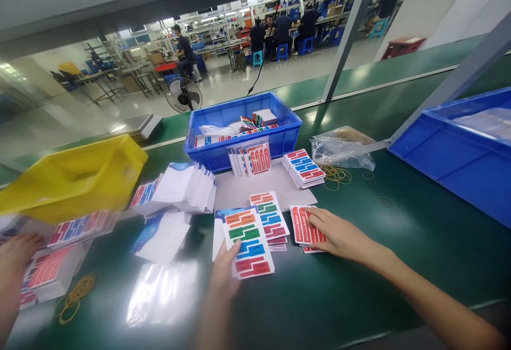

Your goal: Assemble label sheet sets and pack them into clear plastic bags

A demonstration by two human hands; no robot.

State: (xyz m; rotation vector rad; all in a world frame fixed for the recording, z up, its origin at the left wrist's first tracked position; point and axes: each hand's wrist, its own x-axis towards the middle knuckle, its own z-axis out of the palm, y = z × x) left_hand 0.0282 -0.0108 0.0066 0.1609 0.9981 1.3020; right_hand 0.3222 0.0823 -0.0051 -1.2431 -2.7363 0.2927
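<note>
My left hand holds a multicoloured label sheet with orange, green, blue and red shapes, its thumb on top; a blue and white sheet shows behind it. A stack of similar sheets lies just beyond. On the right, my right hand rests its fingers on a small pile of red labels. Whether those fingers grip the top label is unclear. Farther back are a banded stack of red and blue sheets and upright red label packs, both on or beside a pale sheet.
A blue bin of labels stands behind, another blue bin at right, and a yellow bin at left. Rubber bands lie near a clear bag. Another person's hand touches papers at far left.
</note>
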